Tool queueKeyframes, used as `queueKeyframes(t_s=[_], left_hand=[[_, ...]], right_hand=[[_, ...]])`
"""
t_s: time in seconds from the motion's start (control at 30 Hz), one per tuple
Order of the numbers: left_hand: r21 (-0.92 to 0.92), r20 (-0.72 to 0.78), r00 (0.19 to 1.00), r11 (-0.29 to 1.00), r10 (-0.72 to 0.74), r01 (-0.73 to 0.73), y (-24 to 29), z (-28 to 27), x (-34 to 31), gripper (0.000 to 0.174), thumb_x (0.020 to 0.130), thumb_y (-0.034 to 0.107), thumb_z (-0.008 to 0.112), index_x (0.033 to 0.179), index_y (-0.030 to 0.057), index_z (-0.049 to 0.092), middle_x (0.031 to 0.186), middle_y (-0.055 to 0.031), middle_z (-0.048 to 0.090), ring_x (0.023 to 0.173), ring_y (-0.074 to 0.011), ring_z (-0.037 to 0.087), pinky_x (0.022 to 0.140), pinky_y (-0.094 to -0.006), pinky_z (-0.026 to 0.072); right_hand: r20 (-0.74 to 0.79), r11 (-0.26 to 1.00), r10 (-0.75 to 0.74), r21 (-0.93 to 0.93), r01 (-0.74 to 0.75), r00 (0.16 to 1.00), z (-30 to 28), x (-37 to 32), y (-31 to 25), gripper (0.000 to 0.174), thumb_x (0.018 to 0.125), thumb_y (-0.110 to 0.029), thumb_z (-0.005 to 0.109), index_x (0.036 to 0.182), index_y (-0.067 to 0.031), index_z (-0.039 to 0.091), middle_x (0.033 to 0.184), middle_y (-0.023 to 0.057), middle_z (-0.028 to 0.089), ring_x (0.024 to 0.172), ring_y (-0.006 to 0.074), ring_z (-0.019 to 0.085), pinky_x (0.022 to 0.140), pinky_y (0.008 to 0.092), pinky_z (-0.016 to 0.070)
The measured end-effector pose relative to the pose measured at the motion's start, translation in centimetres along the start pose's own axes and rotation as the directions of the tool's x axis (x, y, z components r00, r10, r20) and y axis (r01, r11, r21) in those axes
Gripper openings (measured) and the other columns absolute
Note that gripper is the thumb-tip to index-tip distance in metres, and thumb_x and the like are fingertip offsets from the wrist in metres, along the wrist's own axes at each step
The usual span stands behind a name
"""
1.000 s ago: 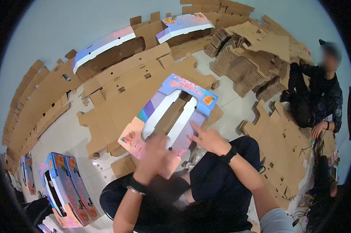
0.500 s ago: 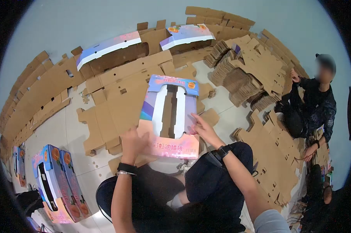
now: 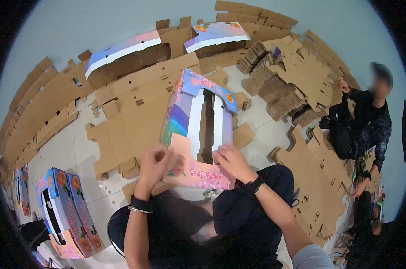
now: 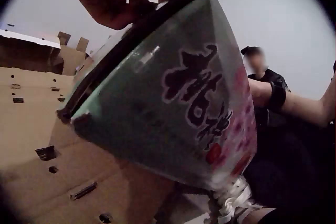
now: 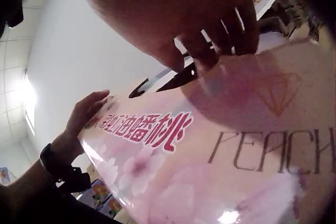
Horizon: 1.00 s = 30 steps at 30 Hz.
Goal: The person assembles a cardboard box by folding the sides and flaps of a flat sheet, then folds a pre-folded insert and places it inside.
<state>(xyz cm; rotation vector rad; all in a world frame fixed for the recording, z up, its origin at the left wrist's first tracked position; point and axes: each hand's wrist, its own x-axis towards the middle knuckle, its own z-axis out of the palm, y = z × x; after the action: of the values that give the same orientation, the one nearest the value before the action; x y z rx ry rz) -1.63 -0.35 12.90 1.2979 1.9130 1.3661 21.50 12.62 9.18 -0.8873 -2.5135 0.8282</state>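
just tilted box (image 3: 195,127); brought right hand (image 3: 233,163) to slot (image 3: 206,125), touching edge (image 4: 118,60) with left hand (image 3: 153,163); can't tell if either grip clamped.

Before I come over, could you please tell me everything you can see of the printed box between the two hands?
The printed box looks like glossy card, brown inside. Its top is blue at the far end and peach-pink at the near end, with fruit pictures, Chinese characters and "PEACH"; white flaps edge a long central opening. The left side shows purple and green. It is tilted, just beyond the person's legs. The left hand touches its left edge; the right hand touches the opening's near right edge.
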Motion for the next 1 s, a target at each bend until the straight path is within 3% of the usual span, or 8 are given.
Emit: queueKeyframes(t_s=[0.27,0.33,0.53,0.6,0.73,0.8,0.93,1.0], left_hand=[[-0.06,0.065,0.992,0.993,0.105,-0.101,2.1,0.0,-1.1,0.025,0.084,0.013,0.063,0.067,-0.0005,0.05,0.062,-0.0007,0.04,0.057,-0.0079,0.04,0.052,-0.025,0.0316],[-0.048,0.091,0.993,0.996,0.081,-0.077,1.9,0.0,-1.5,0.024,0.084,0.011,0.062,0.067,-0.0003,0.05,0.062,-0.0004,0.04,0.057,-0.0075,0.04,0.051,-0.0249,0.0316],[-0.203,-0.137,0.991,0.979,0.001,-0.029,1.6,1.0,-1.0,0.01,0.088,0.01,0.056,0.085,0.0014,0.054,0.067,-0.0019,0.041,0.058,-0.0087,0.041,0.053,-0.0255,0.0348],[-0.002,-0.091,0.991,0.995,0.103,-0.104,1.6,0.6,-0.7,0.011,0.089,0.011,0.055,0.095,0.0019,0.054,0.075,-0.004,0.041,0.064,-0.0122,0.043,0.059,-0.0267,0.0375],[0.051,-0.034,0.993,0.992,0.116,-0.114,1.9,0.4,-0.5,0.013,0.089,0.013,0.056,0.095,0.0014,0.055,0.083,-0.0058,0.04,0.074,-0.0153,0.043,0.068,-0.0273,0.0381],[-0.1,-0.024,0.995,0.99,0.102,-0.104,1.4,0.4,-0.2,0.014,0.091,0.016,0.054,0.088,0.0026,0.054,0.086,-0.0026,0.038,0.079,-0.012,0.04,0.071,-0.0234,0.0345],[-0.045,0.028,0.983,0.982,0.182,-0.181,-0.7,-0.4,0.2,0.019,0.09,0.018,0.053,0.082,0.0014,0.054,0.088,-0.0032,0.037,0.082,-0.0132,0.041,0.074,-0.0236,0.0342],[-0.345,0.145,0.989,0.937,0.008,0.043,-0.6,-1.4,0.5,0.025,0.09,0.02,0.054,0.077,-0.0013,0.055,0.085,-0.0037,0.037,0.084,-0.0162,0.041,0.076,-0.027,0.035]], right_hand=[[-0.106,0.97,-0.104,0.209,0.124,0.989,2.3,-0.6,-3.7,0.031,0.094,-0.027,0.045,0.084,-0.0013,0.057,0.076,0.0201,0.055,0.076,0.0388,0.055,0.066,0.0456,0.0424],[-0.03,0.952,0.036,0.307,-0.025,0.999,2.8,-1.4,-4.0,0.033,0.096,-0.029,0.043,0.081,-0.0016,0.055,0.069,0.022,0.054,0.068,0.0408,0.055,0.059,0.0475,0.0398],[0.016,0.947,0.083,0.31,-0.083,0.996,3.0,-1.8,-4.9,0.034,0.096,-0.03,0.043,0.08,-0.0025,0.055,0.065,0.0217,0.055,0.061,0.0403,0.055,0.053,0.0471,0.0384],[0.035,0.95,0.077,0.299,-0.084,0.996,3.2,-1.8,-5.0,0.033,0.096,-0.03,0.044,0.08,-0.0029,0.056,0.065,0.0214,0.055,0.061,0.04,0.056,0.053,0.0468,0.0384],[0.051,0.96,0.029,0.278,-0.042,0.998,2.8,-1.7,-5.3,0.031,0.095,-0.028,0.045,0.08,-0.0034,0.056,0.065,0.0205,0.055,0.062,0.0393,0.056,0.053,0.0464,0.0393],[0.072,0.965,0.005,0.263,-0.024,0.997,2.9,-1.7,-5.2,0.03,0.095,-0.028,0.046,0.08,-0.0036,0.056,0.065,0.0203,0.055,0.063,0.039,0.056,0.053,0.0464,0.0396],[0.095,0.962,-0.059,0.27,0.031,0.994,2.9,-1.8,-5.3,0.03,0.095,-0.027,0.045,0.08,-0.003,0.055,0.067,0.0198,0.056,0.065,0.0385,0.057,0.054,0.0463,0.0408],[0.123,0.958,-0.083,0.285,0.045,0.989,3.1,-1.8,-5.4,0.03,0.095,-0.027,0.045,0.08,-0.0026,0.055,0.068,0.0197,0.057,0.066,0.0382,0.057,0.055,0.0462,0.0412]])
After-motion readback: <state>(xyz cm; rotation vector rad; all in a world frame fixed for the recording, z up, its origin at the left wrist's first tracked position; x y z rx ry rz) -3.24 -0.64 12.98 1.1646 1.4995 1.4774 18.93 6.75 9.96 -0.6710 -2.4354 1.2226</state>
